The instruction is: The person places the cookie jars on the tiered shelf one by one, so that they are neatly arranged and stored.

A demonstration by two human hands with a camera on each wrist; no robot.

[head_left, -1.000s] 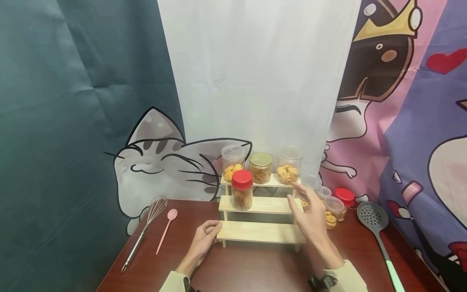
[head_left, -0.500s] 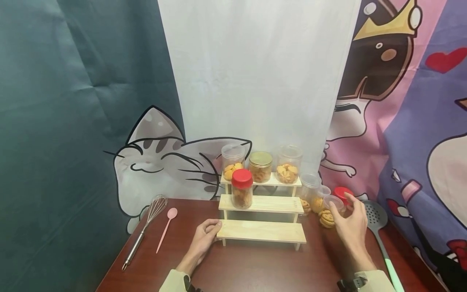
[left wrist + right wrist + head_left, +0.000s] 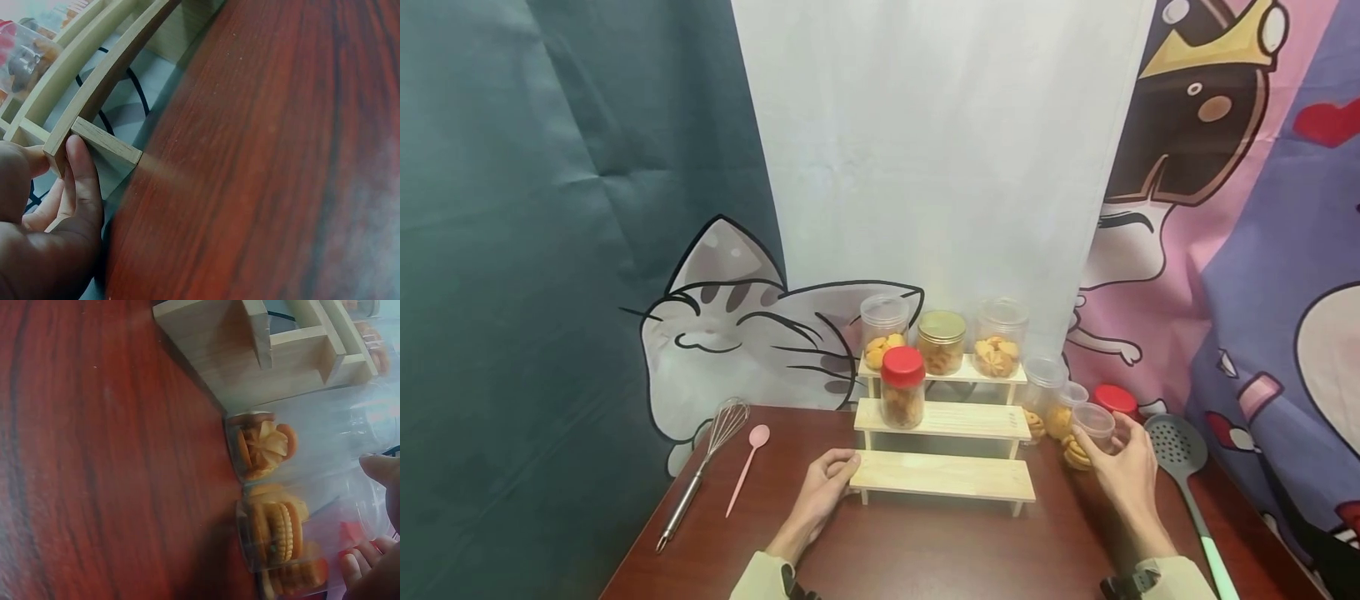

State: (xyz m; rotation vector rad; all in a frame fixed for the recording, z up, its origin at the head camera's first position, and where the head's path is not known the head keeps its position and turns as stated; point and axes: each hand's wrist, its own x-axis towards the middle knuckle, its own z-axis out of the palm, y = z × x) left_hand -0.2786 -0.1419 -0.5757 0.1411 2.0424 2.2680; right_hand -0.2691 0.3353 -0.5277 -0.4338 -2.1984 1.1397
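My left hand (image 3: 823, 492) pinches the left end of the lowest board of a three-step wooden display stand (image 3: 943, 477). In the left wrist view, its thumb and fingers (image 3: 84, 178) lie on either side of the board's corner. My right hand (image 3: 1126, 479) is at a clear cookie jar (image 3: 1093, 419) right of the stand, thumb on one side near its lid and fingers on the other. The right wrist view shows sandwich cookies in this jar (image 3: 278, 534), which stands on the table. A red-lidded jar (image 3: 902, 387) stands on the stand's middle step.
Three jars stand on the top step, including a gold-lidded jar (image 3: 942, 342). More clear jars (image 3: 1043, 392) and another red-lidded jar (image 3: 1116, 400) crowd close by the right hand. A slotted skimmer (image 3: 1180, 450) lies right; a whisk (image 3: 700, 475) and pink spoon (image 3: 748, 467) lie left.
My right hand has moved right from beside the stand to the clear cookie jar, and its thumb and fingers have come around the jar's top. My left hand stays on the board.
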